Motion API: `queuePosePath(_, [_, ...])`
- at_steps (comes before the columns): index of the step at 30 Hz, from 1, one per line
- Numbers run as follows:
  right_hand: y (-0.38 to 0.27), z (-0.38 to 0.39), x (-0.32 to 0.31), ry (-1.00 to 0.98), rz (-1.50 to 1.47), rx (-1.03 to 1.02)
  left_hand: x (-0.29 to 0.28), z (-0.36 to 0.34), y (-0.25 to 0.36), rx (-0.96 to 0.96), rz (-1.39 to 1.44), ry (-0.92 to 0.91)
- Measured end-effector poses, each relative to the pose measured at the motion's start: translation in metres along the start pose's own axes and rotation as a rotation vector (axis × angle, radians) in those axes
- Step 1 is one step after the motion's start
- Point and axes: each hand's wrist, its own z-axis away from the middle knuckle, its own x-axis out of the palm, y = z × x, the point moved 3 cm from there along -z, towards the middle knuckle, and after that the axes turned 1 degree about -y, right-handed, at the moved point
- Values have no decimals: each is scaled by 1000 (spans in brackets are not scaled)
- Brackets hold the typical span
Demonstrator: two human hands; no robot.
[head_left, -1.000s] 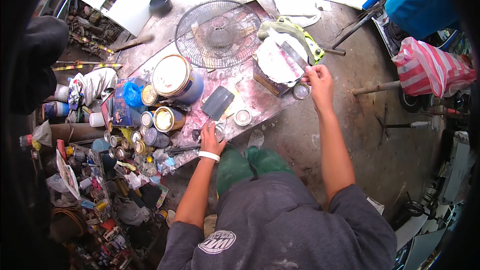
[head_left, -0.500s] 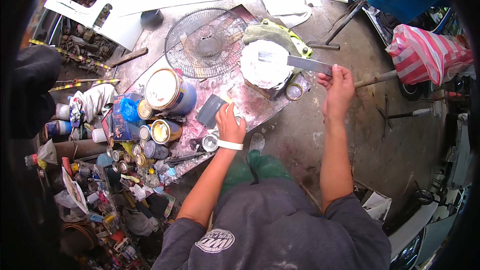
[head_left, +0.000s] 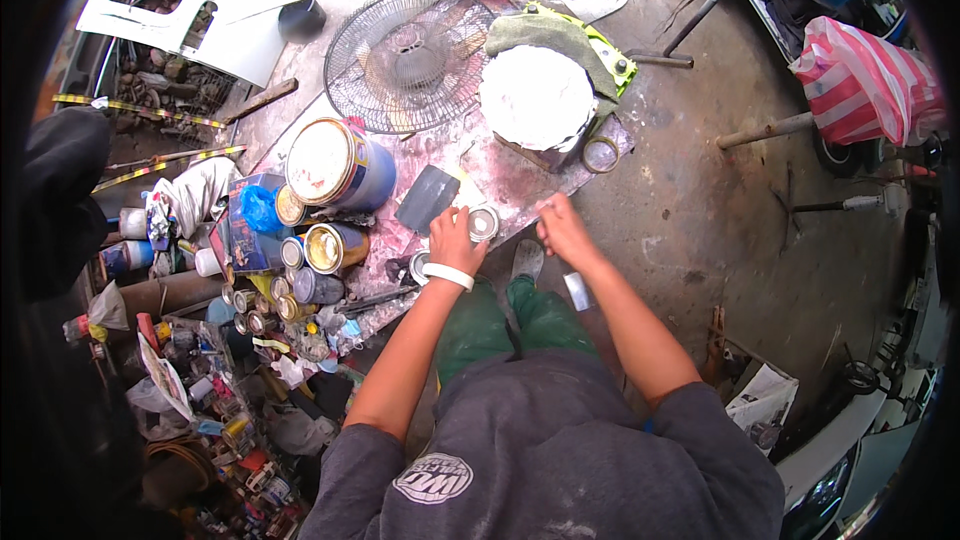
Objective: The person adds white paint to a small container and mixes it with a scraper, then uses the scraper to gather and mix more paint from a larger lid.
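Note:
My left hand [head_left: 455,243] is closed round the side of a small round tin [head_left: 484,223] with a pale rim and something whitish inside. Just beyond its fingertips a dark grey rectangular sheet [head_left: 428,198] lies on the stained table. My right hand [head_left: 563,230] is a fist off the table's near edge, to the right of the tin. A shiny flat blade end [head_left: 577,291] shows below that wrist; it looks like the putty knife, its middle hidden by the hand. Farther off stands a white-covered round top [head_left: 537,97].
A wire fan guard [head_left: 410,60] lies on the table. On the left stand a big paint bucket [head_left: 340,168], an open yellowish can [head_left: 333,248] and several small tins. A roll of tape [head_left: 600,154] sits at the right corner. A striped bag [head_left: 865,80] hangs at right.
My right hand has come down and left from the white-covered top, and the knife blade has swung from pointing left to below my wrist. The small tin now shows beside my left hand.

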Motion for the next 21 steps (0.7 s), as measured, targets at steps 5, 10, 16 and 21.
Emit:
queuePosePath(5, [46,-26,42,-196,-65,164,6,-13,10,34,-111,17])
queuePosePath(10, [45,-29,55,-159,72,179,11,-14,9,14,-170,4])
queuePosePath(16, [51,-30,60,-145,100,174,10,-17,12,0,-141,-43])
queuePosePath(21, [56,-30,59,-151,211,32,16,-18,7,31,-97,-24])
